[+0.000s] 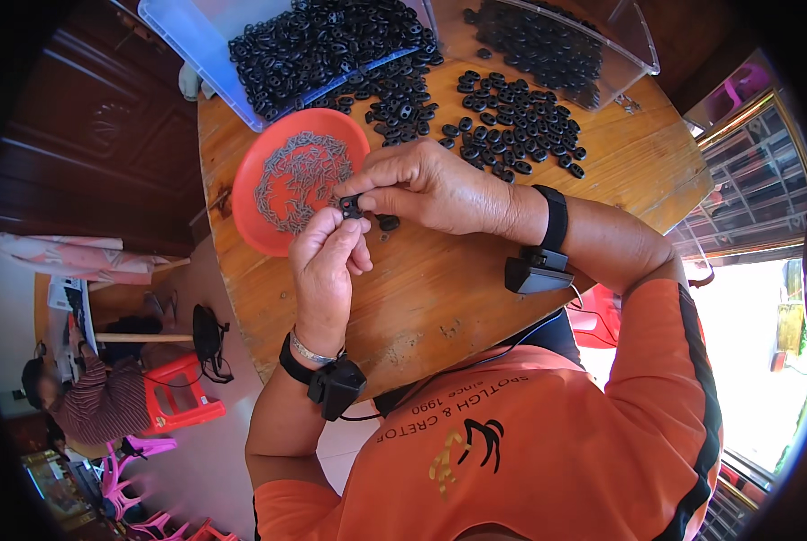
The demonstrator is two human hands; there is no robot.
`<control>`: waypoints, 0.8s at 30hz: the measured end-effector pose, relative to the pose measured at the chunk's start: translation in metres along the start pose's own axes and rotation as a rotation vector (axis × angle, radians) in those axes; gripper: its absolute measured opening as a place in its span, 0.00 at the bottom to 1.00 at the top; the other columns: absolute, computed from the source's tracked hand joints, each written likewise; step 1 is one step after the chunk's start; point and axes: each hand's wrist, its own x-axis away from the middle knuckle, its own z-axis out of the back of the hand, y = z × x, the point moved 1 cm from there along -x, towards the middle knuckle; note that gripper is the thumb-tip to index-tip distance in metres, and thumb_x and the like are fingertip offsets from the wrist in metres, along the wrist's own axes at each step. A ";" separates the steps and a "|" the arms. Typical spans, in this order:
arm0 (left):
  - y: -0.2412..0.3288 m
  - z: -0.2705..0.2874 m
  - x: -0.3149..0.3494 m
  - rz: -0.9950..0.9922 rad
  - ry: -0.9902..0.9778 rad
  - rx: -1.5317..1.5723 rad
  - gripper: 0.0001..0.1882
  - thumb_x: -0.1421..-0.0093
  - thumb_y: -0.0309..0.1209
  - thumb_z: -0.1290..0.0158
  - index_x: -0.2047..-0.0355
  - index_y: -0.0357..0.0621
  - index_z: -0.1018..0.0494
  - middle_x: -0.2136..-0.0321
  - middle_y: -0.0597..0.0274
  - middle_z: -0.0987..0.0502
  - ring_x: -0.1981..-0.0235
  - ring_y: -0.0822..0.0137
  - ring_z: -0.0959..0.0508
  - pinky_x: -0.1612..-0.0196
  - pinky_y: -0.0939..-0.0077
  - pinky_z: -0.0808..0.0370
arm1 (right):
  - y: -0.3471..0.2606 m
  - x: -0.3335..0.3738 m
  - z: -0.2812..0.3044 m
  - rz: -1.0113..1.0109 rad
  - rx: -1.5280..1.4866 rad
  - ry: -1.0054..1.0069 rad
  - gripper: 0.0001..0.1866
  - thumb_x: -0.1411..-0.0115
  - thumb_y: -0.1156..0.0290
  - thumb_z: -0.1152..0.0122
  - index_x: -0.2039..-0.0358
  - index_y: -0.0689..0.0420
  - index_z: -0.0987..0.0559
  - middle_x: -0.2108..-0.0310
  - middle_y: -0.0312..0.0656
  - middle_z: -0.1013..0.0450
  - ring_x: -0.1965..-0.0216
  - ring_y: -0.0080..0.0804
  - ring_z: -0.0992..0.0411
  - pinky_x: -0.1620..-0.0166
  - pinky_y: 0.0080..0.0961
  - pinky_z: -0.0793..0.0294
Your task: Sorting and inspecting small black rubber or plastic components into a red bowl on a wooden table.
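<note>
A small black plastic part (pixel 350 206) with round holes is held up at the near edge of the bowl, pinched from both sides. My left hand (pixel 324 261) grips its lower side between thumb and fingers. From the right, my right hand (pixel 435 191) closes thumb and forefinger on the same part; whether a screw is also in that pinch is hidden. Just beyond my fingers is an orange-red plastic bowl (pixel 246 185), with many small grey screws (pixel 299 180) spread inside. A dark loose piece (pixel 387 223) lies on the wood under my right hand.
Many black two-holed oval parts (pixel 521 126) lie on the wooden table (pixel 629 149). A tipped blue-tinted bin (pixel 191 50) spills more at the back left; a clear bin (pixel 624 65) stands back right. Another person (pixel 106 397) sits far left near a red stool (pixel 182 397).
</note>
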 end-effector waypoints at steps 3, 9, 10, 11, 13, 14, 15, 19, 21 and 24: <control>-0.002 -0.002 -0.002 -0.021 0.016 -0.042 0.10 0.40 0.31 0.52 0.74 0.39 0.29 0.85 0.70 0.32 0.83 0.80 0.33 0.78 0.87 0.40 | 0.000 0.001 0.005 -0.140 -0.092 -0.012 0.12 0.41 0.79 0.43 0.56 0.59 0.21 0.67 0.37 0.25 0.69 0.20 0.27 0.63 0.19 0.26; -0.004 -0.007 -0.002 -0.033 0.040 -0.054 0.10 0.41 0.31 0.50 0.77 0.39 0.30 0.86 0.70 0.33 0.84 0.80 0.34 0.79 0.86 0.40 | 0.004 0.002 0.004 -0.225 -0.276 0.012 0.09 0.40 0.78 0.43 0.59 0.60 0.20 0.72 0.33 0.26 0.72 0.15 0.31 0.66 0.16 0.27; -0.005 -0.007 -0.003 -0.032 0.039 -0.054 0.10 0.41 0.31 0.50 0.77 0.39 0.30 0.86 0.70 0.33 0.84 0.80 0.34 0.79 0.86 0.40 | 0.005 0.002 0.004 -0.225 -0.277 0.013 0.09 0.40 0.78 0.43 0.59 0.60 0.20 0.72 0.33 0.26 0.72 0.15 0.31 0.66 0.16 0.27; -0.006 -0.007 -0.003 -0.033 0.040 -0.049 0.10 0.41 0.31 0.50 0.77 0.39 0.30 0.85 0.70 0.33 0.84 0.80 0.34 0.79 0.86 0.40 | 0.006 0.003 0.003 -0.232 -0.276 0.013 0.09 0.40 0.78 0.43 0.59 0.60 0.20 0.72 0.33 0.26 0.72 0.15 0.30 0.66 0.16 0.27; -0.007 -0.007 -0.003 -0.033 0.044 -0.044 0.10 0.41 0.31 0.50 0.77 0.39 0.31 0.85 0.70 0.33 0.84 0.80 0.34 0.79 0.86 0.40 | 0.006 0.003 0.001 -0.237 -0.276 0.010 0.09 0.40 0.77 0.43 0.59 0.60 0.21 0.72 0.33 0.26 0.72 0.15 0.30 0.66 0.15 0.27; -0.007 -0.007 -0.002 -0.034 0.051 -0.024 0.10 0.41 0.31 0.50 0.76 0.39 0.31 0.85 0.69 0.32 0.84 0.80 0.33 0.79 0.87 0.40 | 0.006 0.003 0.001 -0.237 -0.255 0.007 0.09 0.40 0.77 0.43 0.59 0.60 0.20 0.71 0.33 0.25 0.72 0.16 0.30 0.65 0.15 0.27; -0.007 -0.007 -0.002 -0.034 0.058 -0.005 0.09 0.42 0.31 0.50 0.76 0.39 0.30 0.85 0.69 0.32 0.84 0.80 0.33 0.79 0.87 0.40 | 0.005 0.003 0.001 -0.236 -0.234 0.003 0.09 0.40 0.77 0.43 0.59 0.60 0.20 0.71 0.33 0.25 0.71 0.16 0.30 0.65 0.15 0.27; -0.010 -0.005 -0.001 -0.029 0.054 -0.001 0.09 0.42 0.31 0.51 0.75 0.38 0.30 0.84 0.69 0.32 0.83 0.79 0.33 0.79 0.87 0.40 | 0.008 0.004 -0.002 -0.232 -0.210 0.000 0.09 0.40 0.77 0.43 0.59 0.60 0.20 0.70 0.34 0.24 0.70 0.16 0.29 0.64 0.16 0.26; -0.010 -0.004 -0.001 -0.004 0.053 0.024 0.09 0.41 0.31 0.52 0.75 0.38 0.30 0.84 0.68 0.32 0.83 0.79 0.33 0.79 0.87 0.39 | 0.009 0.004 -0.003 -0.242 -0.209 -0.009 0.10 0.40 0.76 0.42 0.58 0.60 0.20 0.69 0.34 0.24 0.70 0.16 0.28 0.64 0.16 0.26; -0.009 -0.002 0.002 0.009 0.074 0.045 0.10 0.41 0.31 0.52 0.75 0.38 0.30 0.84 0.68 0.31 0.83 0.79 0.32 0.79 0.87 0.39 | 0.008 0.003 -0.008 -0.232 -0.214 -0.009 0.10 0.41 0.76 0.41 0.58 0.61 0.21 0.69 0.36 0.23 0.68 0.17 0.27 0.62 0.17 0.25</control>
